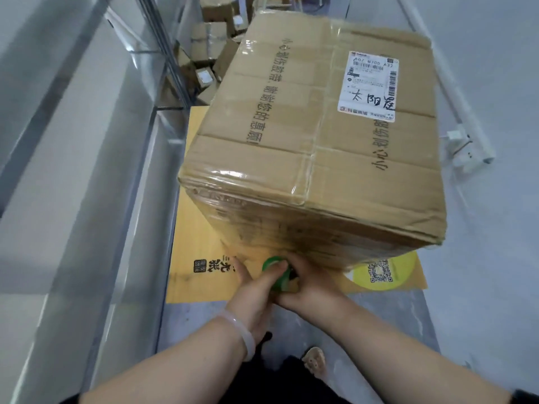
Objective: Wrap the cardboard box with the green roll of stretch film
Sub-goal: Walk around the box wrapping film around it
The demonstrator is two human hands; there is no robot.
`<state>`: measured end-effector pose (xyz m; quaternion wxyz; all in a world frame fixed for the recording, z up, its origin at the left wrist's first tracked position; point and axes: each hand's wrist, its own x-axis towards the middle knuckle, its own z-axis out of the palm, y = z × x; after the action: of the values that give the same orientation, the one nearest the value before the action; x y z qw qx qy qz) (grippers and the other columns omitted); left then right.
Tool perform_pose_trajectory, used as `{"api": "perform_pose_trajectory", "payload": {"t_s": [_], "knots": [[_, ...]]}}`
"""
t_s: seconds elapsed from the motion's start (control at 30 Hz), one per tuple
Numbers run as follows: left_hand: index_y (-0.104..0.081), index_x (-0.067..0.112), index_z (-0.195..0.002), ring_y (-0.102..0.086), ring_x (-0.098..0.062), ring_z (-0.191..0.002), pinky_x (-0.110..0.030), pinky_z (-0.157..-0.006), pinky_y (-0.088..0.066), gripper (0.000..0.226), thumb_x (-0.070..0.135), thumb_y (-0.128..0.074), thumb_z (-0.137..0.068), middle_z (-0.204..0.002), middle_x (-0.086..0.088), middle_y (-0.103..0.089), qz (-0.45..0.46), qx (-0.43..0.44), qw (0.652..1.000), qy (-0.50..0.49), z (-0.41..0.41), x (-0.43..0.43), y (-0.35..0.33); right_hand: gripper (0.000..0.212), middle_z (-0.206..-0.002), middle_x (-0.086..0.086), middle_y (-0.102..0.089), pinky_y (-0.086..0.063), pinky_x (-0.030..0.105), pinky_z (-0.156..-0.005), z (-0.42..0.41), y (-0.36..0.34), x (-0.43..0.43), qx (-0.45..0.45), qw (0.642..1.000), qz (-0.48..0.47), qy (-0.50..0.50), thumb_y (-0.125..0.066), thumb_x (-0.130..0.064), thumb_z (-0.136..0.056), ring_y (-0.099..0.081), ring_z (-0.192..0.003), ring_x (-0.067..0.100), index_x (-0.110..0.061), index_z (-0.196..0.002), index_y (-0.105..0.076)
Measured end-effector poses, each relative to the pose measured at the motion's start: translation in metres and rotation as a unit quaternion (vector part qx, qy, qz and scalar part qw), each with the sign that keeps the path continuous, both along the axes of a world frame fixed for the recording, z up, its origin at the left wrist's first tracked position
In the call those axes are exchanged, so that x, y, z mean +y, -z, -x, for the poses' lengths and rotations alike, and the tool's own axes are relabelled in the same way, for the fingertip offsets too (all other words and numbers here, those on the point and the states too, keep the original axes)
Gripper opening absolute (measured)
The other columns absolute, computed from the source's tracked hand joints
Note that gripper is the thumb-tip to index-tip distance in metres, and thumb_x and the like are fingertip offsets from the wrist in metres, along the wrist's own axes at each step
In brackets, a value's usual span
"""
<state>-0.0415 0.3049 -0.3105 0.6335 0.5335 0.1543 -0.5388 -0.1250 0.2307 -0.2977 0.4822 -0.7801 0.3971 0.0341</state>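
Hands come first, low against the near face of the box: your left hand and your right hand both close around the green roll, one roll only, held just above the yellow sheet at the bottom edge of the box. You grip it from either side, fingers curled around it, so most of the roll is hidden and you cannot see how much film is left on it. A pale bracelet sits on your left wrist.

Judging by its look, the roll should be light and stiff at the core, best held at its ends so it can turn; the film itself will be thin, stretchy and clingy, and it may tear if you pull it sharply over a corner.

Beyond your hands stands the one cardboard box, large, taped, with glossy film already showing on its near face and top edge. It looks bulky and probably heavy, with dented corners, so walk the roll around it rather than lifting it. One white label sits on top. Farther back lies a heap of smaller boxes, too jumbled to count.
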Motion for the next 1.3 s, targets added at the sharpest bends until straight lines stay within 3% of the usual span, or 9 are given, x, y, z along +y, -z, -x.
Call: {"api": "perform_pose_trajectory", "payload": {"t_s": [0.17,0.33,0.47,0.6,0.7,0.83,0.93,1.1,1.3], "knots": [[0.004,0.042,-0.155,-0.064,-0.022,-0.101,-0.037,-0.088,-0.050,0.099,0.007,-0.063,-0.090,-0.138,-0.012,-0.054,-0.001,0.041,0.999,0.017,0.020,-0.001,0.002,0.049,-0.113,-0.004,-0.060,-0.045,0.026,-0.085,0.004,0.003,-0.005,0.035,0.999,0.027,-0.009,-0.068,-0.036,-0.068,-0.058,-0.107,0.020,-0.031,-0.114,-0.051],[0.007,0.046,-0.153,-0.059,-0.029,-0.119,-0.046,-0.110,-0.040,0.101,0.004,-0.061,-0.091,-0.136,-0.015,-0.058,0.006,0.055,0.997,0.053,0.018,-0.004,0.012,0.055,-0.105,-0.019,-0.063,-0.046,0.019,-0.083,0.020,0.012,-0.004,-0.004,1.000,0.000,0.026,-0.071,-0.040,-0.058,-0.061,-0.099,0.004,-0.049,-0.106,-0.046],[0.013,0.052,-0.150,-0.065,-0.024,-0.102,-0.038,-0.090,-0.047,0.106,0.005,-0.061,-0.092,-0.131,-0.016,-0.063,0.004,0.044,0.996,0.079,0.022,-0.003,0.014,0.058,-0.107,-0.038,-0.047,-0.035,0.003,-0.087,0.036,0.007,-0.014,-0.003,0.998,0.025,-0.049,-0.074,-0.029,-0.072,-0.050,-0.102,-0.008,-0.059,-0.110,-0.043],[0.009,0.054,-0.150,-0.070,-0.026,-0.095,-0.039,-0.086,-0.050,0.115,-0.003,-0.067,-0.085,-0.119,-0.018,-0.068,-0.002,0.017,0.997,0.081,0.033,-0.011,0.013,0.052,-0.113,-0.033,-0.052,-0.042,0.016,-0.094,0.060,0.007,-0.028,0.007,0.997,0.018,-0.071,-0.063,-0.046,-0.064,-0.051,-0.109,-0.008,-0.054,-0.112,-0.045],[0.015,0.058,-0.146,-0.067,-0.028,-0.109,-0.040,-0.099,-0.047,0.135,0.010,-0.082,-0.066,-0.127,-0.015,-0.064,-0.011,-0.008,0.998,0.055,0.045,-0.018,0.011,0.070,-0.131,-0.024,-0.051,-0.042,0.027,-0.102,0.078,0.006,-0.047,0.018,0.990,-0.056,-0.129,-0.066,-0.040,-0.065,-0.048,-0.122,-0.005,-0.049,-0.127,-0.035],[0.016,0.056,-0.146,-0.059,-0.031,-0.119,-0.042,-0.094,-0.050,0.132,0.015,-0.081,-0.066,-0.136,-0.013,-0.055,-0.015,0.012,0.999,-0.035,0.076,-0.033,0.009,0.084,-0.146,-0.028,-0.025,-0.024,-0.004,-0.093,0.087,-0.007,-0.078,0.036,0.954,-0.056,-0.292,-0.063,-0.034,-0.078,-0.033,-0.130,-0.008,-0.046,-0.142,-0.011],[0.012,0.055,-0.149,-0.056,-0.030,-0.123,-0.040,-0.095,-0.047,0.130,0.017,-0.079,-0.065,-0.141,-0.008,-0.051,-0.019,0.004,0.994,-0.106,0.098,-0.045,0.010,0.099,-0.157,-0.013,-0.010,-0.023,0.010,-0.108,0.090,-0.010,-0.096,0.036,0.920,-0.034,-0.389,-0.063,-0.043,-0.078,-0.022,-0.141,0.002,-0.033,-0.150,0.004],[0.006,0.054,-0.150,-0.055,-0.030,-0.126,-0.046,-0.112,-0.038,0.106,0.007,-0.067,-0.089,-0.139,-0.011,-0.054,-0.028,-0.003,0.974,-0.225,0.130,-0.061,0.009,0.092,-0.154,-0.005,-0.024,-0.025,0.016,-0.105,0.094,-0.021,-0.115,0.039,0.906,-0.050,-0.418,-0.065,-0.038,-0.080,-0.028,-0.140,0.009,-0.029,-0.148,-0.005],[-0.013,0.049,-0.153,-0.055,-0.026,-0.124,-0.039,-0.101,-0.044,0.125,0.025,-0.084,-0.052,-0.149,-0.009,-0.048,0.005,-0.005,0.972,-0.236,0.154,-0.059,0.001,0.088,-0.143,-0.021,-0.031,-0.031,0.023,-0.108,0.119,-0.019,-0.124,0.037,0.902,-0.105,-0.417,-0.064,-0.046,-0.073,-0.035,-0.133,0.002,-0.036,-0.142,-0.010]]}}
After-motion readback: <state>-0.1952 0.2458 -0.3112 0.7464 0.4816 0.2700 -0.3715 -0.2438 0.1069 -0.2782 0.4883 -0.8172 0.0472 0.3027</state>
